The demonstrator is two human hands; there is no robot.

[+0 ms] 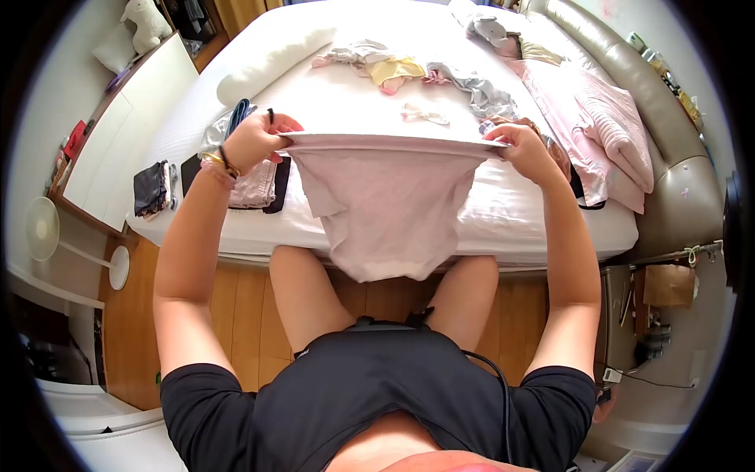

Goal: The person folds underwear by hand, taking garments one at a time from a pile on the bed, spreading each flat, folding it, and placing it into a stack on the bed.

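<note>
A pale pink garment [389, 197] hangs stretched out between my two hands, over the near edge of the bed. Its straight, band-like top edge is pulled taut, while the lower part narrows and drops down in front of my knees. My left hand [253, 141], with a gold bracelet and dark bands at the wrist, pinches the left end of that edge. At the opposite end, my right hand [525, 149] grips the corner between thumb and fingers. Whether the garment is a top or underwear, I cannot tell.
Folded clothes [255, 187] lie on the bed beyond my left forearm, next to a small dark stack [153, 189]. Loose clothes [397, 71] are spread farther back. A white bolster [275, 67] and pink bedding [609, 118] flank them. A fan [42, 228] stands at left.
</note>
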